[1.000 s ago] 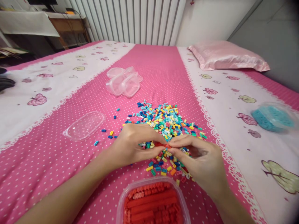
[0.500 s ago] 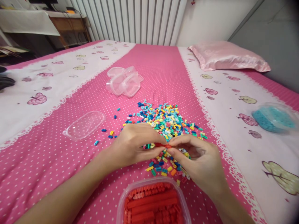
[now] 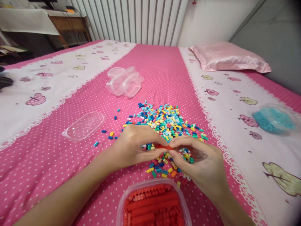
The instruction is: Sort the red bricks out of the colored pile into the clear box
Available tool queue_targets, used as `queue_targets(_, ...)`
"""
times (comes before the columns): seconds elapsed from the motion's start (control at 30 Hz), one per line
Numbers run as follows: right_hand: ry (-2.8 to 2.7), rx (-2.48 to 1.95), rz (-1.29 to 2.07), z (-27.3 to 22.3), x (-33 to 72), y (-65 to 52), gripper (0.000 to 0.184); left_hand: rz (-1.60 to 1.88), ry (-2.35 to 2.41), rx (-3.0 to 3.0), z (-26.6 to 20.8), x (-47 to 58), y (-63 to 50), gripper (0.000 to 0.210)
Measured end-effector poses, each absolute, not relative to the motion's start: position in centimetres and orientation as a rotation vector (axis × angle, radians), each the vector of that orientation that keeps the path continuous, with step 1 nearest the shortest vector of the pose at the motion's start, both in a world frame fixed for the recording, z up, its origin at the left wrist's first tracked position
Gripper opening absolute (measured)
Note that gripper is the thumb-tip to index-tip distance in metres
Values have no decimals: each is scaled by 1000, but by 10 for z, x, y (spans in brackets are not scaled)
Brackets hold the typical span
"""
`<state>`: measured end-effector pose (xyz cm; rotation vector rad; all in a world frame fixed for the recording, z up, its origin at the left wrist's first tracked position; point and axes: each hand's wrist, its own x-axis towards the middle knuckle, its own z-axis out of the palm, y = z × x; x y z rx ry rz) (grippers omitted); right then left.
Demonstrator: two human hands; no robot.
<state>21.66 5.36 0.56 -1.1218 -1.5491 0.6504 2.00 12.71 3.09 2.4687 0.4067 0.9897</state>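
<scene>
Between my two hands is a small strip of red toy bricks, largely covered by fingers. My left hand pinches its left part with thumb and fingertips. At the strip's right end, the thumb and index finger of my right hand press on it from the other side. Under and behind the hands spreads a pile of small mixed-colour building bricks. Directly in front of me stands a clear plastic tub filled with red bricks, many joined into long bars.
A clear lid lies flat on the left, with several loose bricks near it. Clear containers are heaped farther back. A tub of blue bricks sits at the right. A pink pillow rests at the far right of the bed.
Both hands stay nearly in place on the red strip, fingers shifting only slightly. The whole view has moved a touch.
</scene>
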Motion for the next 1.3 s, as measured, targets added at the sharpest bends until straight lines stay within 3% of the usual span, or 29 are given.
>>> queue_targets(0.87,-1492,-1127,721,6,213,51,15,1042,417,2511,31,21,125,2)
queue_targets(1.03,-1536,-1182,735,6,217,55,23,924,402,2555,31,18,134,12)
queue_targets(1.3,-1470,-1377,629,36,234,13,8,868,438,2555,25,7,152,11)
